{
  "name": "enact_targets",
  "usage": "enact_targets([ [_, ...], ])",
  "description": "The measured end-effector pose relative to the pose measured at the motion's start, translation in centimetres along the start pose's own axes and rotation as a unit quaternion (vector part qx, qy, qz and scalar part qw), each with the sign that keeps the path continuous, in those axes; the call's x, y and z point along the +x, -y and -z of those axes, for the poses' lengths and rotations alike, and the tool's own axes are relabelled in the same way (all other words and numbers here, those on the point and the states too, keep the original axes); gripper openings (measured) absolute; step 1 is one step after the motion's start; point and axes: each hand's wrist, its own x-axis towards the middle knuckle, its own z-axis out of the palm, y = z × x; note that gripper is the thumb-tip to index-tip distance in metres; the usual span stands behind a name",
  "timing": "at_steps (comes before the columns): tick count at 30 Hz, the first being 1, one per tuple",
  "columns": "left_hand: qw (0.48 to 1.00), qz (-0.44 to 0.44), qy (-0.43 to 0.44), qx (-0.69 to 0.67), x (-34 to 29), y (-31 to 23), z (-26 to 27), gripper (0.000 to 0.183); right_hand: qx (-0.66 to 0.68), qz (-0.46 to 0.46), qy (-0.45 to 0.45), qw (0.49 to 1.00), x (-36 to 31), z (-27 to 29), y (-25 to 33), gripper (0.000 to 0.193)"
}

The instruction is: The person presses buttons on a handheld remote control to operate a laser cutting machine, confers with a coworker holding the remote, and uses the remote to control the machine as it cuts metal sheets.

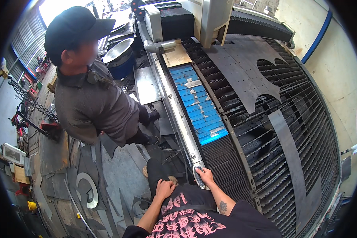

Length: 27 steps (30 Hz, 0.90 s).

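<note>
My left hand (165,189) rests on my dark-trousered thigh, fingers laid over the cloth, holding nothing. My right hand (205,177) is closed around a dark oval piece with a pale rim (197,175), at the near end of the machine's long silver rail (177,115); whether it is a handle or a handheld control I cannot tell. Right of the rail runs a strip of blue slats (202,115). Beyond that lies the slatted cutting bed (261,146), bearing a drilled grey metal plate with curved cut-outs (242,67) and a long narrow metal strip (287,146).
A person in a dark cap and grey shirt (91,103) stands at my left, facing the machine. The cutting head (212,23) stands over the bed's far end. Sheet offcuts and a metal ring (81,190) cover the floor. A blue drum (121,69) stands behind; a chain (31,99) hangs left.
</note>
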Motion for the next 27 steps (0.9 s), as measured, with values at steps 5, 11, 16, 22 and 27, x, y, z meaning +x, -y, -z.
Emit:
enact_targets([
  [5,1.000,-0.008,0.009,0.000,0.9,-0.5,0.3,0.024,0.128,0.087,-0.004,0.988,2.0,-0.1,-2.3,0.026],
  [11,1.000,0.001,0.007,-0.011,0.8,-0.7,1.1,0.023,0.218,0.219,0.033,0.951,-6.1,-0.8,14.5,0.047],
  [16,1.000,-0.001,0.013,-0.003,0.9,-0.6,1.0,0.025,0.242,0.287,0.033,0.926,-8.3,-0.8,18.6,0.046],
  [22,1.000,0.007,0.003,-0.019,0.9,-0.6,1.1,0.024,0.278,0.268,0.020,0.922,-8.4,-2.2,18.3,0.040],
  [27,1.000,0.017,0.004,-0.020,0.5,-0.2,1.0,0.024,0.276,0.213,0.052,0.936,-7.4,-3.4,15.9,0.040],
])
